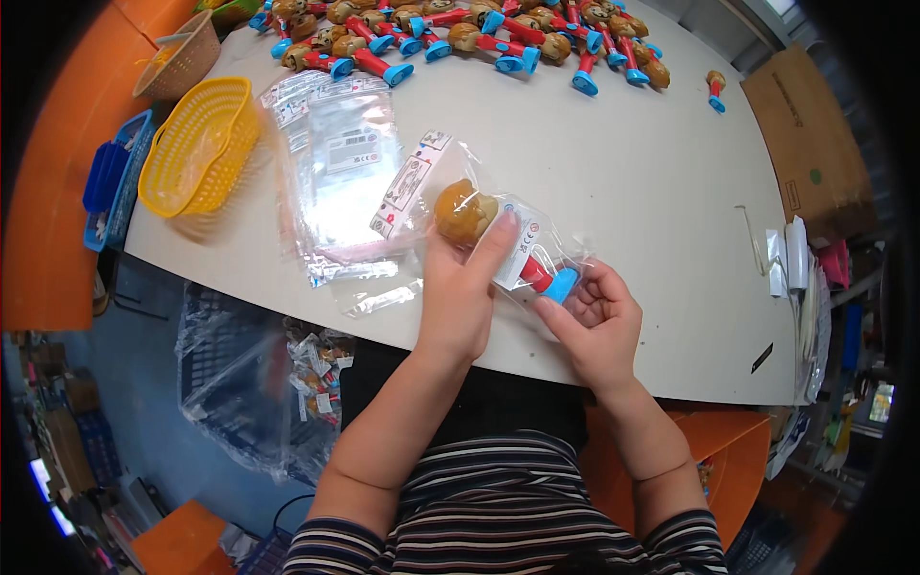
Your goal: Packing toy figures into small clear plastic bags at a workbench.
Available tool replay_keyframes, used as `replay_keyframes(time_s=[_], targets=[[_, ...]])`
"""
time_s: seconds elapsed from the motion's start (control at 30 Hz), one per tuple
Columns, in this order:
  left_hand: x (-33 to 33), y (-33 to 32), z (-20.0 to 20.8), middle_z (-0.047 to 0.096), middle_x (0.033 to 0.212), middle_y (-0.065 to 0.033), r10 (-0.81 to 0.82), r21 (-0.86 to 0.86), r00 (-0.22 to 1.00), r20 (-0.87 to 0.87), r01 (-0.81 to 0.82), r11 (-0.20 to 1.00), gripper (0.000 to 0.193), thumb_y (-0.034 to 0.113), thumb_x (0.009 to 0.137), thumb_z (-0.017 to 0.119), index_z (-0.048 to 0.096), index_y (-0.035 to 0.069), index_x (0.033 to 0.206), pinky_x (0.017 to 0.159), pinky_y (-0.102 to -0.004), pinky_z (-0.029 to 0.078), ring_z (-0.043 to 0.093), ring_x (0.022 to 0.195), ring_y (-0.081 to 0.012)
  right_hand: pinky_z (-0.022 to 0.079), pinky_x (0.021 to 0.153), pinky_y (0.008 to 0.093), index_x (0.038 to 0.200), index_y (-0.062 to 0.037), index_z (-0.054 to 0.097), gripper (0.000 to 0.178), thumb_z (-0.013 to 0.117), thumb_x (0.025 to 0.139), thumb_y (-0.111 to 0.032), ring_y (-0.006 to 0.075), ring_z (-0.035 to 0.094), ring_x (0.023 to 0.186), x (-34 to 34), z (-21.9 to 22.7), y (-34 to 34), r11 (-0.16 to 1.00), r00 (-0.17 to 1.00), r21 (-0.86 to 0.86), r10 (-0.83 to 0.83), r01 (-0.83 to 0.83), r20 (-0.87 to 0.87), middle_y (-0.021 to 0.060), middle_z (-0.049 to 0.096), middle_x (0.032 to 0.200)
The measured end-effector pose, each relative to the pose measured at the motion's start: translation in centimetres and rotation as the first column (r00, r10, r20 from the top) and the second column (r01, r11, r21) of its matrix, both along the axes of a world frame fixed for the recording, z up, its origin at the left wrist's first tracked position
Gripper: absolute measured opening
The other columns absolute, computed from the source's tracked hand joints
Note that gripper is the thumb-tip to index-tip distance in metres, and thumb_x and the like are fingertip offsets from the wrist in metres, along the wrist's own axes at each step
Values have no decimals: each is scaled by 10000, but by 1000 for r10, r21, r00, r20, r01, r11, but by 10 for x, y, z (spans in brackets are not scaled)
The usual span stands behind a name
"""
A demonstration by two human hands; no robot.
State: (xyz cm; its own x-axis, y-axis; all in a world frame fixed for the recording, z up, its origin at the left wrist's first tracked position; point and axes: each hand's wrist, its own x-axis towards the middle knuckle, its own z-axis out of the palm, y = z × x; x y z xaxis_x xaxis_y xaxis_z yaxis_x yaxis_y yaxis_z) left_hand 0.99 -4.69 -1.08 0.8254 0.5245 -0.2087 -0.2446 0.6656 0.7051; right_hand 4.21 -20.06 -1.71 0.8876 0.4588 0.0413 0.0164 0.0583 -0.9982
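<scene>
A brown-headed toy figure with a red body and a blue base lies inside a clear plastic bag above the table's near part. My left hand grips the bag around the figure's upper half, its thumb pressed over the white label. At the blue base, my right hand pinches the bag's lower end between thumb and curled fingers. Just left of my hands, a stack of flat clear bags with printed headers rests on the table. Some of the held figure's body is hidden by the thumb and label.
Loose matching figures are heaped along the far edge, with one single figure apart at right. A yellow basket, a blue basket and a cardboard box flank the table. Bagged toys lie below, left.
</scene>
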Motion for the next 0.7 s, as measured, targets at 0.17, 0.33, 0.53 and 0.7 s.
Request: replay_keyframes(time_s=[0.17,0.33,0.53,0.7], targets=[[-7,22,7,641,1058,-119,-32,-75,973,227,50,996,360,249,1000,600,486,28,1260,889,-351,511,628,1004,-197,587,744,300,1166,79,568,351,645,914,-152,187,690,832,9,5,-6,965,823,165,262,-206,-504,148,677,956],[-3,28,-1,666,1083,-173,-123,-46,928,353,148,988,325,214,994,594,503,27,1243,917,-354,506,637,1052,-240,582,802,313,1220,54,529,385,653,928,-164,193,686,872,14,5,-6,937,761,268,341,-225,-551,152,665,1053],[-1,28,-10,660,1139,-193,-55,-126,956,289,95,987,267,163,960,644,561,27,1174,905,-351,527,649,1051,-253,501,966,329,1237,-18,452,469,697,842,38,185,606,1063,-3,-8,9,989,998,148,23,-13,-63,119,590,1188],[-2,20,2,621,1216,-207,-28,202,993,112,5,979,373,242,1002,550,518,-4,1281,946,-443,535,618,1127,-298,477,967,314,1184,-10,459,476,748,813,63,152,585,1055,-8,-7,9,980,996,200,-38,22,80,97,563,1153]])
